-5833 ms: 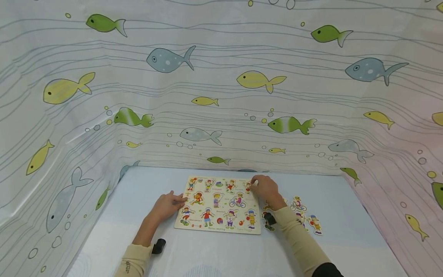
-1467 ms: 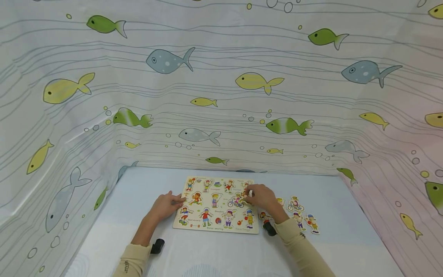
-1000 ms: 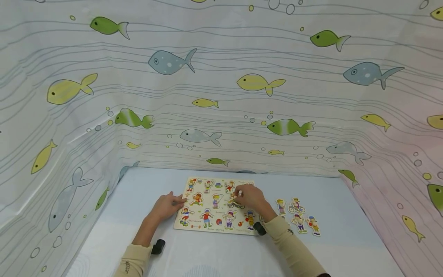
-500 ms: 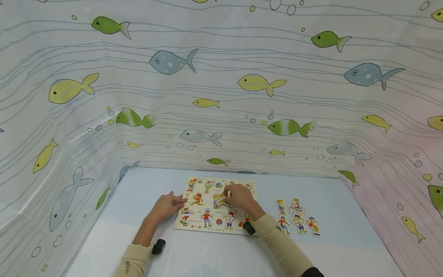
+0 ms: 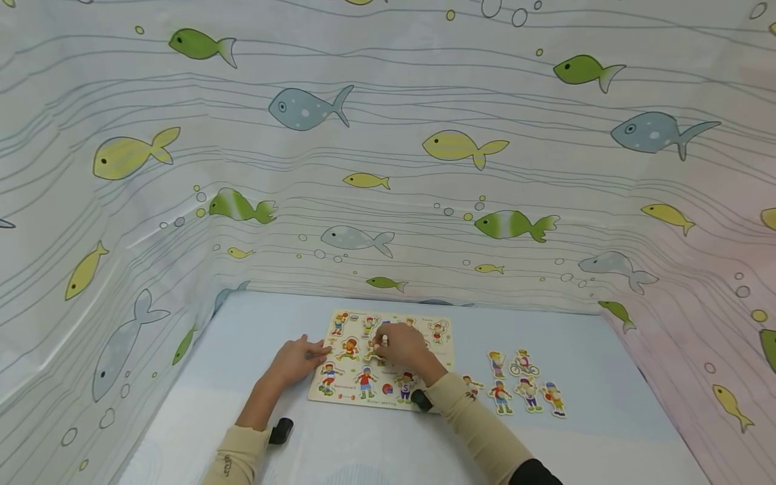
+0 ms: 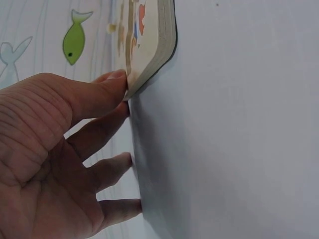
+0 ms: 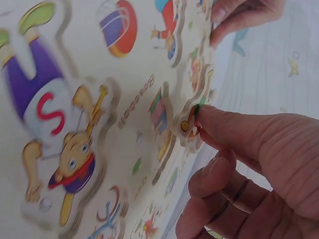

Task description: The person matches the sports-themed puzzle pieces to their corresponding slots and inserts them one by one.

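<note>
A pale wooden puzzle board [image 5: 321,395] with cartoon sports figures lies on the table. At its left edge is my left hand [image 5: 295,360]; in the left wrist view the thumb [image 6: 107,92] presses at the board's corner while the spread fingertips touch the tabletop. My right hand [image 5: 403,345] is over the middle row of the board. Its thumb and forefinger pinch a small puzzle piece [image 7: 188,125] by a green knob, and the piece is tilted close over the board. Most of its picture is turned away or hidden by the fingers.
Several loose figure pieces, such as a cyclist piece [image 5: 524,364] and a roller skater piece [image 5: 500,397], lie on the table [image 5: 606,417] right of the board. A fish-patterned sheet [image 5: 364,202] hangs behind and at both sides.
My right hand has moved left across the board with the puzzle piece, from its upper right corner to the middle row. Loose pieces formerly behind the arm show now. The left hand stays put.
</note>
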A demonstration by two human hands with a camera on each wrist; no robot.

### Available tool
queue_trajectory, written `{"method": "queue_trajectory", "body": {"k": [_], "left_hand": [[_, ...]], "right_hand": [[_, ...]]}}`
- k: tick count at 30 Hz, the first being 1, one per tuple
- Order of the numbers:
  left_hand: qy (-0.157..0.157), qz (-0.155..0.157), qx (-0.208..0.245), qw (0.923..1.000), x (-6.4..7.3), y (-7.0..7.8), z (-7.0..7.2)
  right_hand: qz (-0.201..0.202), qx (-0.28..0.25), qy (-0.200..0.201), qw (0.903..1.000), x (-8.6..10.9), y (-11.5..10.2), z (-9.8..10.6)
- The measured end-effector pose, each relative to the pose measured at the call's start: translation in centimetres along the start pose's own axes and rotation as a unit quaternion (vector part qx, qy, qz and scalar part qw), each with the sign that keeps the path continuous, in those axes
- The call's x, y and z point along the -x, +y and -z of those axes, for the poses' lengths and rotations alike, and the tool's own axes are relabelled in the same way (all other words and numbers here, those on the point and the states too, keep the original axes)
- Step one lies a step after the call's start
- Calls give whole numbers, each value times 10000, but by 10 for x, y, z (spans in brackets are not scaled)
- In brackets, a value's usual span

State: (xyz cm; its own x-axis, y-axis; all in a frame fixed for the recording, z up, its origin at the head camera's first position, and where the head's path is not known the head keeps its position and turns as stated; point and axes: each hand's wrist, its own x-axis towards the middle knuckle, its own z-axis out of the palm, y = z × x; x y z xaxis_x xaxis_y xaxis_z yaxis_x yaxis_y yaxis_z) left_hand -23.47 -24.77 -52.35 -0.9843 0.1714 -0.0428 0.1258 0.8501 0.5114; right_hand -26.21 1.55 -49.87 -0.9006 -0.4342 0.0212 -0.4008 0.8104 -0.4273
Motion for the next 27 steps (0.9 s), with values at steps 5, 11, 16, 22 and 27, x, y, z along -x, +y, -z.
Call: {"method": "queue_trajectory", "body": {"k": [5,11,16,22,27], "left_hand": [[-18,13,-40,10000,0,1,3],[-8,-34,-10,10000,-3,1,4],[-55,39,16,10000,-4,1,3],[-46,103,99,9999,-3,-1,1],[-29,115,139,9998,-2,-2,-1]], "right_hand": [[-27,-1,-142,9999,-9,-15,0],[14,190,-179,9997,-20,-26,-4],[-90,276,-261,9992,-26,-31,-11],[-176,326,-345,9987,-32,-37,-18],[-196,330,-356,9986,-35,-39,-23]]}}
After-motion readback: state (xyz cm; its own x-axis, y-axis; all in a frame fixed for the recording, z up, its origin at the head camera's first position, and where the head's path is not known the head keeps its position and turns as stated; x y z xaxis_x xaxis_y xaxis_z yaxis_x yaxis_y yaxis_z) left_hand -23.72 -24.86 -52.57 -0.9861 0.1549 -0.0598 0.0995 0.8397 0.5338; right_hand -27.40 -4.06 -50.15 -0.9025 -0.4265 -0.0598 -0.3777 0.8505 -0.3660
